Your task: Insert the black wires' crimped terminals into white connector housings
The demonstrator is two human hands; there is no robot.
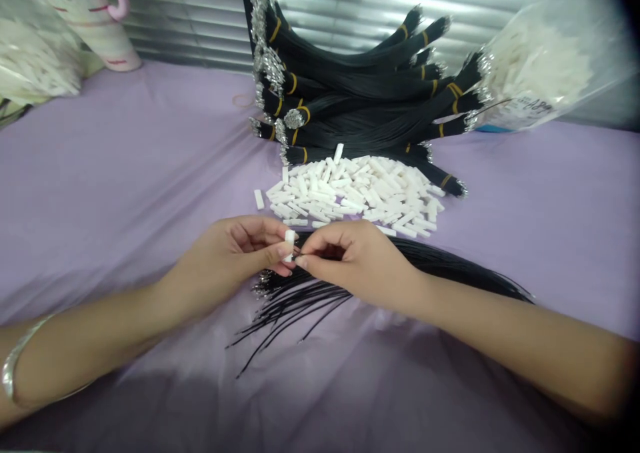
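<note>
Pinched between the thumb and fingers of my left hand [250, 246] is a small white rectangular plastic connector housing [289, 245], held upright. My right hand [355, 256] is closed in a pinch on the end of a thin black wire [298, 253], right beside the housing. Whether the wire tip is inside the housing I cannot tell. Beneath both hands lies a spread bunch of loose black wires [300, 299] with silvery metal ends. A pile of similar white housings [360, 189] sits just beyond my fingers.
Bundles of black wires [360, 106] tied with yellow bands are stacked behind the pile. Clear bags of white pieces stand at right [545, 73] and left [37, 59]. A striped tumbler [95, 19] with a pink handle is at back left. Purple cloth [125, 133] covers the table.
</note>
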